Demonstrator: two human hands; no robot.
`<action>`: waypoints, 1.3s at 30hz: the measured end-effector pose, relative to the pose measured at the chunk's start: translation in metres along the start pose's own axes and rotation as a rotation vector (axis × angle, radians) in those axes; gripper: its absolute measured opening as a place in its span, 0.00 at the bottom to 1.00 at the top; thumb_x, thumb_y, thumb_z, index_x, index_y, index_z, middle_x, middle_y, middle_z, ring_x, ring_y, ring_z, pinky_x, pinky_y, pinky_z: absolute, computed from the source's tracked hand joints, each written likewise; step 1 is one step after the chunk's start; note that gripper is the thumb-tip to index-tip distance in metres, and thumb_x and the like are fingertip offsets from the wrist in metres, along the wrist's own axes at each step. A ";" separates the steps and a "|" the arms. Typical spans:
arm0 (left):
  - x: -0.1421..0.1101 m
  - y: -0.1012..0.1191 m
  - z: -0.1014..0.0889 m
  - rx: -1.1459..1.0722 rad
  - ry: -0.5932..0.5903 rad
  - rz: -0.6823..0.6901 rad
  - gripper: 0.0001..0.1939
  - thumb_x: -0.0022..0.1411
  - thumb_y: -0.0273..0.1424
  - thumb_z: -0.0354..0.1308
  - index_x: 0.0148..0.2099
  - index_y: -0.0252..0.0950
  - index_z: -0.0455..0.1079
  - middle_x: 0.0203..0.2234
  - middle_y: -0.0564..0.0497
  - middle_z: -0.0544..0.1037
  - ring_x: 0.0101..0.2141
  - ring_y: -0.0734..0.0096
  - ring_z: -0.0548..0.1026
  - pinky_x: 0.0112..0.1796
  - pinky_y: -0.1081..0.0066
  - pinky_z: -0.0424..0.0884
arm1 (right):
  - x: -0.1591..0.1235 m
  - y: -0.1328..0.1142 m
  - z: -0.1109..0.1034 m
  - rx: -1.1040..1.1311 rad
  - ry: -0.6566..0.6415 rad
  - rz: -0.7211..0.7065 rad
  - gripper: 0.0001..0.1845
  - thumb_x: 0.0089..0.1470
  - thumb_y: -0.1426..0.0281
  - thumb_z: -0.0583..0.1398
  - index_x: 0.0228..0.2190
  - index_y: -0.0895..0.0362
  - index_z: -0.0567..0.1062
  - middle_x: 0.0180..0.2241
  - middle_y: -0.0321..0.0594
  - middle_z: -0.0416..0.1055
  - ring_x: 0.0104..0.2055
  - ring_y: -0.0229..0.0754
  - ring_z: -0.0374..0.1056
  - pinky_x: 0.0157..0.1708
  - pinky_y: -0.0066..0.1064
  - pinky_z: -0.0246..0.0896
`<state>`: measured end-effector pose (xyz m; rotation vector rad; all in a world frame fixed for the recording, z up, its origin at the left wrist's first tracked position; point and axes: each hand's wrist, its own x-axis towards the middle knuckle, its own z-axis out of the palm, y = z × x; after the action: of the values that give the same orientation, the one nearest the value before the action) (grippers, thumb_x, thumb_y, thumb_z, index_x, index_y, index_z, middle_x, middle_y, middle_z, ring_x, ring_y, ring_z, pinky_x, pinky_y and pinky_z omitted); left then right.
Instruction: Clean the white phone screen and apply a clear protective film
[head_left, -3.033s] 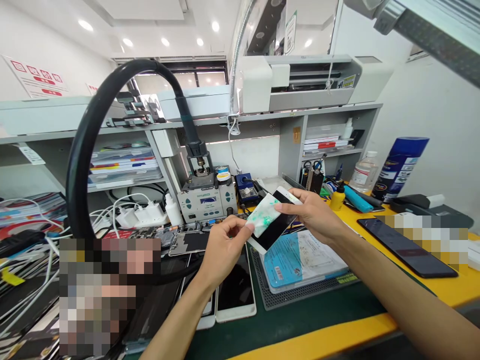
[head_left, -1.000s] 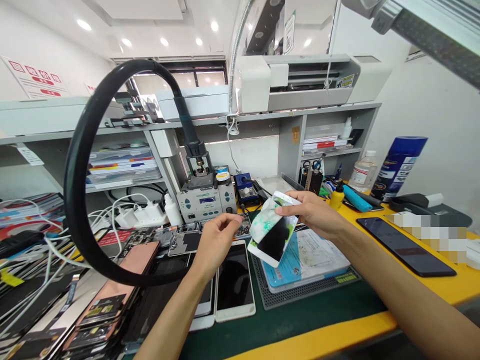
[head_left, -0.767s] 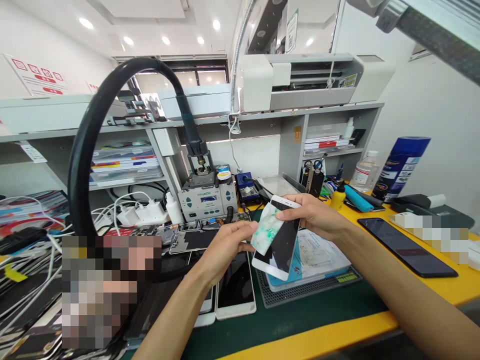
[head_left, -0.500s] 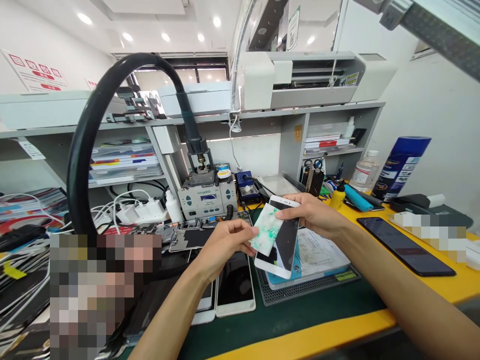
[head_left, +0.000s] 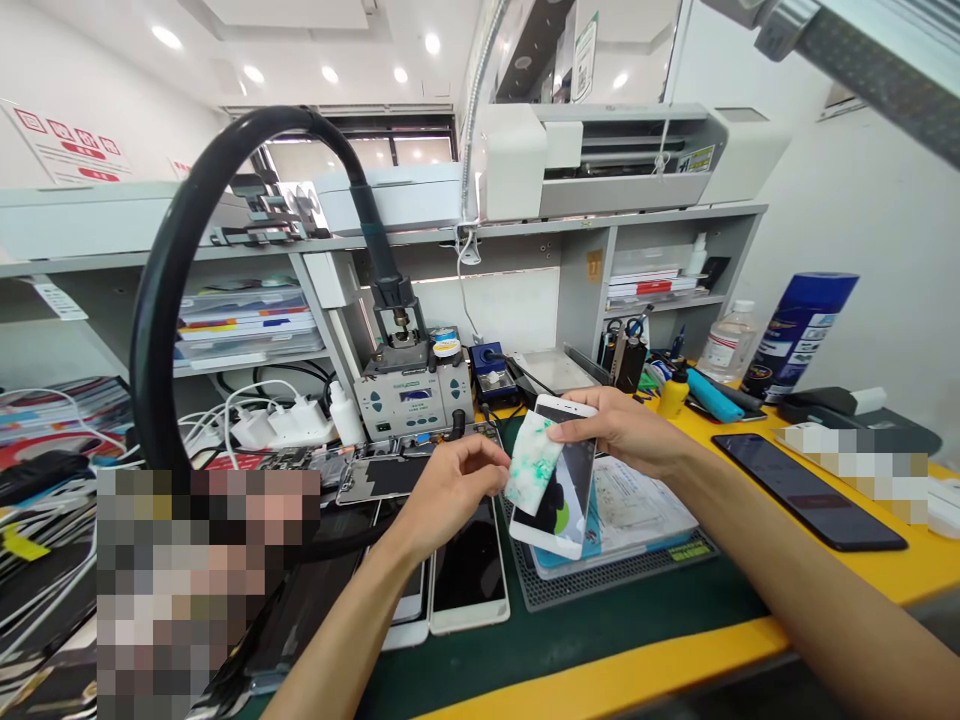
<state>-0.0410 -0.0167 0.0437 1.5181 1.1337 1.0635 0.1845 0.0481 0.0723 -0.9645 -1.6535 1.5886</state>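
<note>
My right hand [head_left: 626,432] grips the top of a white phone [head_left: 563,500], held tilted above the bench with its dark screen towards me. My left hand [head_left: 452,485] pinches a white cloth stained green [head_left: 531,463] and presses it on the left part of the screen. Under the phone lies a blue and white sheet [head_left: 637,505] on a dark grid mat [head_left: 592,585].
Two white phones [head_left: 465,580] lie face up below my left hand. A rework station [head_left: 411,390] with a thick black hose [head_left: 172,300] stands behind. A dark phone [head_left: 817,490], blue can [head_left: 799,335], bottles and tools sit right. Phone parts and cables pile left.
The phone has turned more upright and dropped a little in my right hand. My left hand came back to the cloth and slid it down the screen.
</note>
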 end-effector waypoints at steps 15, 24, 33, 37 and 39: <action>0.004 -0.008 -0.001 -0.154 -0.024 -0.017 0.08 0.55 0.33 0.64 0.30 0.35 0.72 0.36 0.49 0.75 0.34 0.69 0.71 0.36 0.70 0.67 | 0.000 0.002 -0.002 -0.069 -0.052 0.004 0.15 0.43 0.66 0.71 0.32 0.59 0.77 0.29 0.40 0.77 0.30 0.43 0.72 0.26 0.28 0.61; 0.002 -0.003 0.000 -0.086 -0.002 -0.052 0.08 0.53 0.33 0.64 0.28 0.35 0.72 0.29 0.51 0.74 0.28 0.73 0.68 0.32 0.72 0.65 | -0.002 0.000 -0.002 -0.057 -0.052 0.001 0.15 0.42 0.66 0.71 0.31 0.59 0.77 0.29 0.40 0.76 0.29 0.41 0.71 0.26 0.27 0.61; 0.002 -0.003 0.001 -0.264 -0.104 -0.107 0.07 0.53 0.32 0.66 0.30 0.34 0.72 0.27 0.50 0.75 0.30 0.69 0.73 0.37 0.66 0.72 | -0.003 -0.002 -0.001 -0.023 -0.096 0.031 0.16 0.41 0.66 0.72 0.31 0.59 0.77 0.28 0.39 0.76 0.27 0.39 0.71 0.25 0.27 0.61; 0.001 -0.004 0.000 -0.281 -0.126 -0.101 0.09 0.53 0.33 0.68 0.30 0.34 0.73 0.25 0.50 0.76 0.27 0.69 0.75 0.35 0.65 0.75 | -0.002 -0.003 -0.002 -0.011 -0.089 0.046 0.17 0.40 0.66 0.72 0.33 0.60 0.78 0.30 0.41 0.77 0.28 0.40 0.71 0.26 0.28 0.63; 0.001 -0.004 -0.001 -0.259 -0.118 -0.095 0.09 0.53 0.33 0.68 0.31 0.34 0.74 0.25 0.50 0.76 0.26 0.70 0.75 0.34 0.67 0.75 | -0.002 -0.004 -0.001 -0.009 -0.086 0.058 0.18 0.39 0.65 0.73 0.32 0.60 0.78 0.30 0.41 0.77 0.28 0.41 0.71 0.26 0.28 0.63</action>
<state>-0.0426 -0.0151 0.0401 1.2926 0.9385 1.0006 0.1866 0.0468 0.0770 -0.9687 -1.7058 1.6838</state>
